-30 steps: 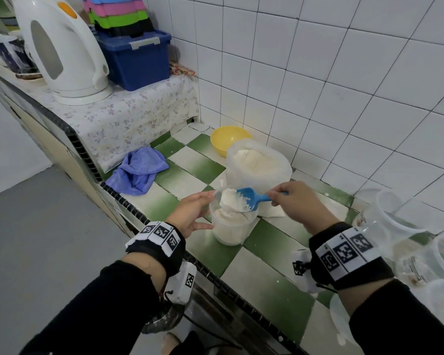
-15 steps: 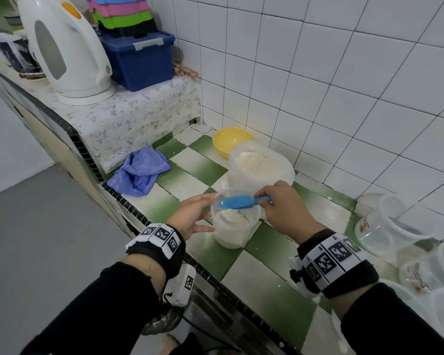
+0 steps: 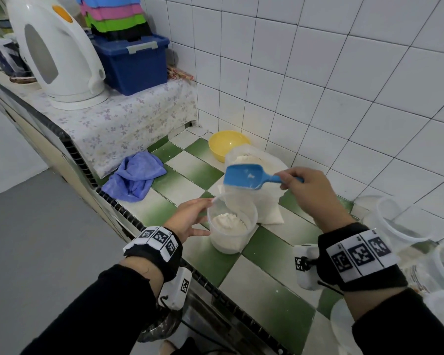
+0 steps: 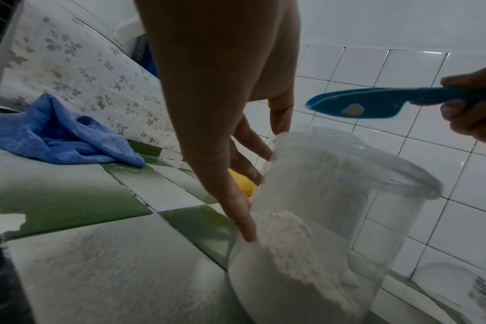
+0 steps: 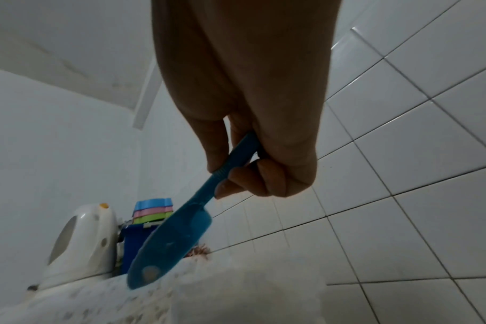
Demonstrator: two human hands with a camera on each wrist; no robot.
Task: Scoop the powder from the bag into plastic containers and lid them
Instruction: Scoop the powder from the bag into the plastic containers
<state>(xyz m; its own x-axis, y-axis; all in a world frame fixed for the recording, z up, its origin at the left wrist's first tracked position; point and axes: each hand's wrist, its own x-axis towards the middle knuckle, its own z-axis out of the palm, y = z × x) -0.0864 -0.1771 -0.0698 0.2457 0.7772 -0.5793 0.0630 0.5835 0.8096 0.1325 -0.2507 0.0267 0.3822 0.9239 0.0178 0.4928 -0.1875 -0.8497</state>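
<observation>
Nearest the viewer, the left hand (image 3: pixel 190 220) steadies the open plastic container (image 3: pixel 231 224) on the green-and-white tiled table (image 3: pixel 274 298). Its grip is wide: the fingers (image 4: pixel 246 219) lie nearly straight against the container's clear wall, touching it without curling round it. The container holds white powder (image 3: pixel 228 221) to less than half its height, heaped unevenly, and carries no lid. Filling is therefore judged to be under way and unfinished, and lidding has not begun.

Just above and slightly beyond the container's rim, the right hand (image 3: pixel 310 190) holds the blue scoop (image 3: pixel 244 176) by its handle. Here the grip is narrow, with thumb and curled fingers (image 5: pixel 253 182) closed round the handle. The scoop's bowl is nearly empty, showing only a dusting and a small clump of powder, so another load from the bag appears to be the step due.

To the right, near the table's edge, stand several more clear containers (image 3: pixel 395 221); whether they hold any powder cannot be told, and none appears lidded.

Directly behind the container stands the bag (image 3: pixel 264 201), open at the top and well stocked with powder. Beyond it sits a yellow bowl (image 3: pixel 227 146), with a blue cloth (image 3: pixel 133 175) lying to the left.
</observation>
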